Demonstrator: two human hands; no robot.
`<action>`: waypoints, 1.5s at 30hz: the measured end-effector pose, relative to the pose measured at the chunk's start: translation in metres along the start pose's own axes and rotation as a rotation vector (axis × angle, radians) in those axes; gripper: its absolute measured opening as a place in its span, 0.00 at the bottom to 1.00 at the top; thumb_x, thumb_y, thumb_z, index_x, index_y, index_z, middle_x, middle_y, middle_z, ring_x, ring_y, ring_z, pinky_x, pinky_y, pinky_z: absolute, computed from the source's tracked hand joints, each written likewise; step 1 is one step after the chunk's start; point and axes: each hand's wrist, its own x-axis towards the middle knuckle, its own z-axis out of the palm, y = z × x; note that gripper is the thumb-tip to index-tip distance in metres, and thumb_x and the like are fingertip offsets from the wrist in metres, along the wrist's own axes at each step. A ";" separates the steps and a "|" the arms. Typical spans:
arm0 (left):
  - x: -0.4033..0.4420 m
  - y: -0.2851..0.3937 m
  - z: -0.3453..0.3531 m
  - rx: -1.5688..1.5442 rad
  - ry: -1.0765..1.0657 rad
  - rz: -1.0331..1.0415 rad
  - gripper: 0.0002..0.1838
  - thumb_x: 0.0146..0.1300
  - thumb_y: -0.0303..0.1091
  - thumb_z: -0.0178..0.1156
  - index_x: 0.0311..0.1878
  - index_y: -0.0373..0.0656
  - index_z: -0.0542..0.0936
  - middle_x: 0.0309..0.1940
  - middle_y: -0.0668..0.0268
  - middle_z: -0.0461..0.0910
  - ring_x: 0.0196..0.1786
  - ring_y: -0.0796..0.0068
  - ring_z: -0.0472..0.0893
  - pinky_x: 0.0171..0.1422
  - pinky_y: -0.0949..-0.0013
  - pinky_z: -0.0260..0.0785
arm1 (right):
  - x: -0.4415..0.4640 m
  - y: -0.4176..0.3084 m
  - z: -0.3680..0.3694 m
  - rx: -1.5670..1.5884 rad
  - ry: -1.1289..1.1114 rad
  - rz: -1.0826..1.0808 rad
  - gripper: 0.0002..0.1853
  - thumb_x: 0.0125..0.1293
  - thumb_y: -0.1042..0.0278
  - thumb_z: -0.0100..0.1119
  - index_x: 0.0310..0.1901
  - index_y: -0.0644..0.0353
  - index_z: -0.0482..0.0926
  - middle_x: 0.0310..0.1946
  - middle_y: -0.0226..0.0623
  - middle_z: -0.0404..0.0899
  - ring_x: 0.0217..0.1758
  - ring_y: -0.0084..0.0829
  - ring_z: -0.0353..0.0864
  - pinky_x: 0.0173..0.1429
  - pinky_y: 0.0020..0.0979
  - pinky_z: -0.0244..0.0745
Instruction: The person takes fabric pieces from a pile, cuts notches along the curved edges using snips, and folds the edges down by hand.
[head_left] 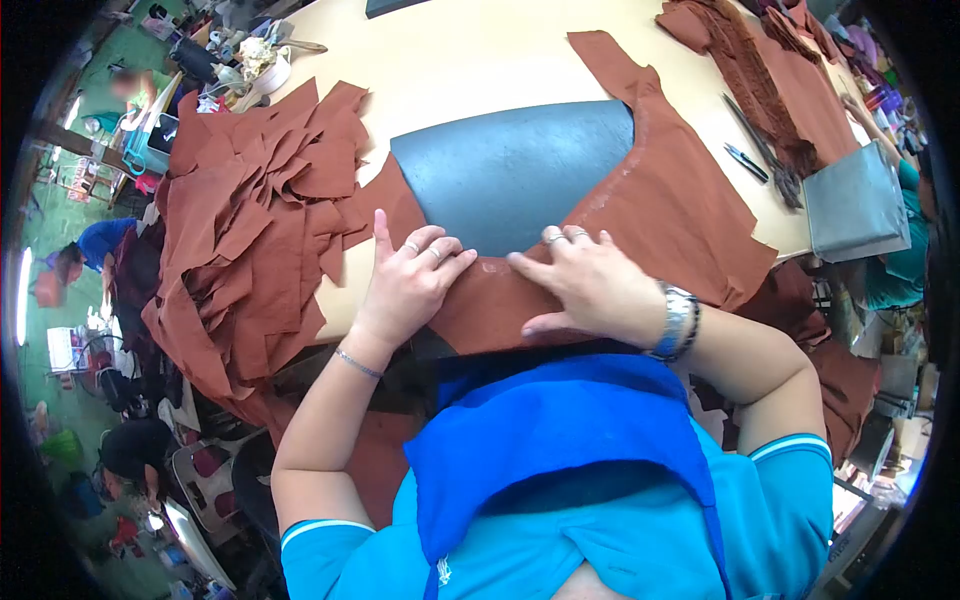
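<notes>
A reddish-brown cut piece of leather-like sheet (690,215) curves around a dark, smooth board (520,165) on the table. Along the piece's inner edge runs a pale, whitish line. My left hand (415,275) is at this inner edge, its middle fingers curled onto the sheet and its little finger sticking up; the thumb is hidden. To its right, my right hand (595,285) lies on the same piece with fingers apart. Its index finger touches the edge near the left hand, and its thumb rests lower on the sheet.
A large pile of similar brown pieces (250,240) covers the table's left side. Small pliers-like snips (746,162) and a dark long tool (765,150) lie at right, near a grey metal block (858,203). A white tub (268,72) stands far left. People are nearby.
</notes>
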 end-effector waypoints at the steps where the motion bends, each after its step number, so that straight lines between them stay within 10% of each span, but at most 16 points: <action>1: -0.002 0.004 -0.003 0.044 0.014 -0.014 0.14 0.63 0.44 0.63 0.51 0.59 0.85 0.52 0.76 0.80 0.60 0.73 0.76 0.79 0.30 0.38 | -0.007 0.013 0.000 0.031 0.013 -0.037 0.40 0.60 0.33 0.64 0.68 0.50 0.72 0.61 0.56 0.70 0.67 0.54 0.71 0.61 0.61 0.75; 6: -0.031 0.032 -0.025 -0.147 0.003 -0.441 0.50 0.50 0.74 0.65 0.67 0.46 0.71 0.54 0.56 0.77 0.62 0.53 0.74 0.73 0.37 0.53 | -0.031 0.052 0.011 0.092 0.142 -0.096 0.41 0.65 0.33 0.59 0.71 0.52 0.68 0.74 0.48 0.61 0.79 0.49 0.57 0.77 0.66 0.51; 14: -0.051 0.028 -0.024 -0.394 -0.135 -0.856 0.39 0.48 0.59 0.77 0.52 0.35 0.79 0.47 0.52 0.80 0.54 0.52 0.81 0.58 0.56 0.74 | 0.010 0.005 0.035 0.378 0.137 0.141 0.48 0.72 0.36 0.51 0.81 0.55 0.42 0.80 0.55 0.44 0.85 0.53 0.33 0.79 0.67 0.24; 18: -0.103 -0.017 0.028 -1.030 0.200 -0.998 0.12 0.64 0.26 0.63 0.50 0.35 0.80 0.46 0.59 0.81 0.53 0.62 0.81 0.62 0.65 0.72 | 0.034 -0.012 0.024 0.995 0.124 -0.123 0.45 0.74 0.52 0.57 0.81 0.57 0.41 0.81 0.53 0.42 0.86 0.46 0.34 0.83 0.56 0.29; 20: -0.102 -0.030 -0.023 -1.548 0.563 -1.114 0.15 0.67 0.14 0.49 0.52 0.36 0.80 0.51 0.66 0.80 0.57 0.72 0.78 0.66 0.72 0.69 | 0.043 -0.002 0.012 1.011 0.254 -0.143 0.39 0.74 0.61 0.57 0.79 0.58 0.48 0.78 0.50 0.55 0.83 0.42 0.49 0.82 0.42 0.45; 23: -0.138 -0.059 -0.113 -1.568 0.919 -1.486 0.16 0.72 0.39 0.53 0.54 0.41 0.81 0.50 0.62 0.84 0.54 0.68 0.83 0.64 0.60 0.73 | 0.055 0.030 -0.003 0.791 0.441 -0.094 0.32 0.74 0.66 0.56 0.76 0.58 0.58 0.69 0.47 0.71 0.75 0.40 0.66 0.79 0.39 0.57; 25: -0.231 -0.104 -0.154 -1.791 0.990 -1.118 0.19 0.73 0.42 0.51 0.55 0.39 0.80 0.55 0.56 0.84 0.57 0.62 0.83 0.66 0.55 0.74 | 0.064 0.064 0.008 0.643 0.488 0.015 0.28 0.74 0.65 0.57 0.73 0.59 0.65 0.66 0.46 0.74 0.71 0.39 0.71 0.77 0.38 0.61; 29: -0.359 -0.115 -0.270 -0.772 1.565 -1.560 0.21 0.74 0.39 0.50 0.60 0.36 0.79 0.59 0.55 0.82 0.60 0.57 0.81 0.68 0.53 0.72 | 0.065 0.108 0.034 0.447 0.500 0.045 0.26 0.75 0.63 0.57 0.71 0.60 0.68 0.64 0.46 0.75 0.69 0.39 0.73 0.73 0.37 0.64; 36: -0.730 -0.028 -0.430 0.016 2.050 -1.642 0.21 0.71 0.32 0.46 0.59 0.31 0.79 0.57 0.50 0.83 0.60 0.49 0.81 0.64 0.49 0.75 | 0.066 0.109 0.037 0.366 0.465 0.056 0.26 0.76 0.60 0.56 0.71 0.59 0.69 0.68 0.45 0.72 0.74 0.42 0.68 0.78 0.40 0.59; 37: -0.744 -0.008 -0.448 0.275 2.023 -1.658 0.22 0.71 0.33 0.45 0.59 0.30 0.79 0.56 0.49 0.83 0.60 0.47 0.81 0.63 0.49 0.75 | 0.067 0.109 0.038 0.345 0.468 0.055 0.26 0.76 0.60 0.56 0.71 0.59 0.69 0.68 0.46 0.72 0.74 0.42 0.68 0.78 0.40 0.58; 39: -0.681 0.041 -0.454 1.231 0.637 -2.385 0.25 0.72 0.38 0.41 0.53 0.27 0.81 0.52 0.43 0.83 0.58 0.44 0.82 0.60 0.50 0.77 | 0.068 0.110 0.039 0.303 0.474 0.053 0.26 0.76 0.59 0.56 0.70 0.59 0.69 0.68 0.46 0.73 0.74 0.41 0.68 0.78 0.40 0.58; 45: -0.548 0.003 -0.411 1.221 0.363 -2.042 0.33 0.73 0.54 0.39 0.53 0.31 0.79 0.52 0.35 0.80 0.53 0.35 0.81 0.57 0.41 0.73 | 0.069 0.112 0.040 0.311 0.484 0.035 0.25 0.75 0.61 0.57 0.70 0.60 0.70 0.67 0.46 0.73 0.73 0.41 0.69 0.78 0.39 0.59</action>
